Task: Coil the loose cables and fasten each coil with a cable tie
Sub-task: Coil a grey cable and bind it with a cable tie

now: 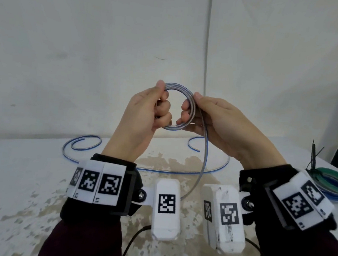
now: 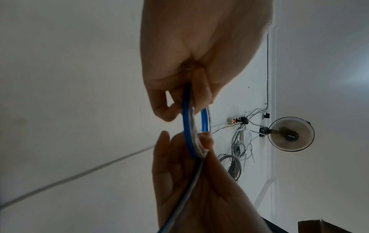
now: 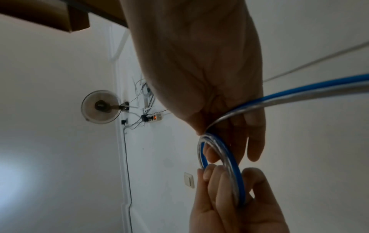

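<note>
Blue-striped coil [image 1: 178,106] in both hands' grip; wrist views show fan [image 2: 290,134], seemingly wall-mounted.

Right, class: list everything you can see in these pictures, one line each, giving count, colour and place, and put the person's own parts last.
Coil: one, clear and blue cable, held up between both hands.
Loose cable: one, clear and blue, trailing from the coil down onto the table.
Finished coils: a stack, green and blue, count unclear, table's right edge.
Cable ties: several, black, sticking up at the stack.
Table: one, white, worn patches.
Fan: one, dark, on the wall.
Power strip: one, white, on the wall.
Wrist units: two, white, with black markers.
Left hand: grips the coil.
Right hand: pinches the coil.
</note>
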Action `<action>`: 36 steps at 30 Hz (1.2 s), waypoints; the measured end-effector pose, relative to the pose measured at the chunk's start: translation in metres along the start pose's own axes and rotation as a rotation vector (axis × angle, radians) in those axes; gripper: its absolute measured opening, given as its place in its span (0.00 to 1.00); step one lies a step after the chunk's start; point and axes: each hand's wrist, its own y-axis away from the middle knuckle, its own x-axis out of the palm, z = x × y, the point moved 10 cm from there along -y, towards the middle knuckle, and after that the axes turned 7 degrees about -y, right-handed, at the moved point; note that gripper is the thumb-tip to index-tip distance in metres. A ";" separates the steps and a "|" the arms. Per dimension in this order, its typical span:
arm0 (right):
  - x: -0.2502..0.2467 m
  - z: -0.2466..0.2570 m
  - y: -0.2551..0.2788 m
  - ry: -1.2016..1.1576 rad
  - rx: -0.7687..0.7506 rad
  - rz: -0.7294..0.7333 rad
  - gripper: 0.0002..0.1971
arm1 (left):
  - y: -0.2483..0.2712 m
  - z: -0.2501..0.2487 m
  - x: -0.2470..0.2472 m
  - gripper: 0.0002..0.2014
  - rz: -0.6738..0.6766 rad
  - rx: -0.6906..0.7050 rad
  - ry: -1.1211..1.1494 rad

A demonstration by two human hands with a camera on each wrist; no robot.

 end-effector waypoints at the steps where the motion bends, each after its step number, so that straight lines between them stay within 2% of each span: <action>1: 0.002 -0.001 0.000 -0.035 0.006 0.019 0.19 | 0.000 0.001 -0.001 0.18 0.002 -0.010 0.011; 7: -0.001 0.004 -0.001 -0.032 -0.024 -0.028 0.18 | 0.001 0.012 0.013 0.19 0.120 -0.111 0.018; 15: -0.006 0.005 0.001 0.248 -0.002 -0.002 0.18 | 0.007 0.015 0.017 0.13 0.277 -0.086 -0.111; 17: -0.006 0.004 0.002 0.258 -0.016 -0.013 0.18 | 0.006 0.011 0.014 0.13 0.262 -0.037 -0.171; 20: -0.007 0.004 0.001 0.229 -0.032 -0.036 0.19 | 0.003 0.000 0.008 0.13 0.149 0.062 -0.294; 25: -0.010 0.000 0.000 0.071 0.025 -0.035 0.21 | -0.002 -0.004 0.001 0.14 -0.048 0.144 -0.217; 28: -0.010 0.003 -0.001 0.002 -0.002 -0.036 0.18 | -0.003 0.002 0.008 0.14 0.002 0.079 -0.097; 31: -0.009 0.003 -0.001 0.082 -0.003 -0.019 0.18 | 0.000 0.012 0.020 0.14 0.169 -0.035 -0.079; 33: -0.007 0.001 -0.001 0.125 0.000 -0.014 0.18 | 0.003 0.013 0.022 0.15 0.220 -0.022 -0.123; 36: -0.009 0.002 -0.003 0.143 -0.038 -0.053 0.18 | 0.001 0.006 0.015 0.14 0.141 0.073 -0.161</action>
